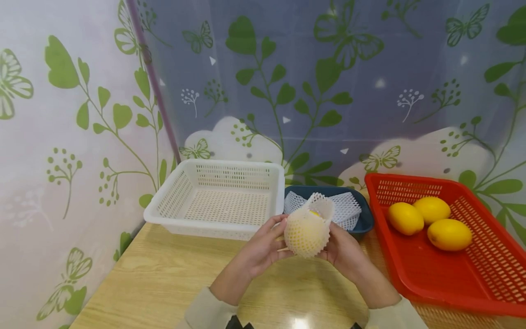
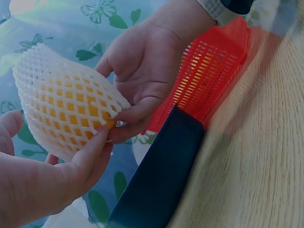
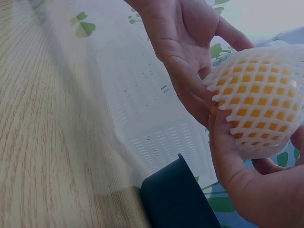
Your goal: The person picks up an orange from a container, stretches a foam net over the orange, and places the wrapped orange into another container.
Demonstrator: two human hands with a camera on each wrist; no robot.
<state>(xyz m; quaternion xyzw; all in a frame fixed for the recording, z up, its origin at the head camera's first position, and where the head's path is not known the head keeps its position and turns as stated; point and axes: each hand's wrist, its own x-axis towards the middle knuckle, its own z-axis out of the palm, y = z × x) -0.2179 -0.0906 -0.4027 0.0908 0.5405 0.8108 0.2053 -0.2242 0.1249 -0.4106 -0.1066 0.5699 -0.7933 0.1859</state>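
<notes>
A lemon in a white foam net sleeve (image 1: 306, 233) is held up between both hands, over the table in front of the dark blue tray (image 1: 365, 224). My left hand (image 1: 263, 246) grips it from the left side, and my right hand (image 1: 345, 251) from the right. In the left wrist view, yellow peel shows through the mesh of the netted lemon (image 2: 66, 107), and the fingertips of both hands meet at its lower end. The right wrist view shows the right hand (image 3: 256, 190) with its fingers on the net. The sleeve's top gapes open in the head view.
Flat white foam net sleeves (image 1: 347, 205) lie in the blue tray. To its left stands a white perforated basket (image 1: 213, 230). On the right, a red basket (image 1: 427, 274) holds three bare lemons (image 1: 449, 234). A patterned curtain (image 1: 263, 91) hangs behind.
</notes>
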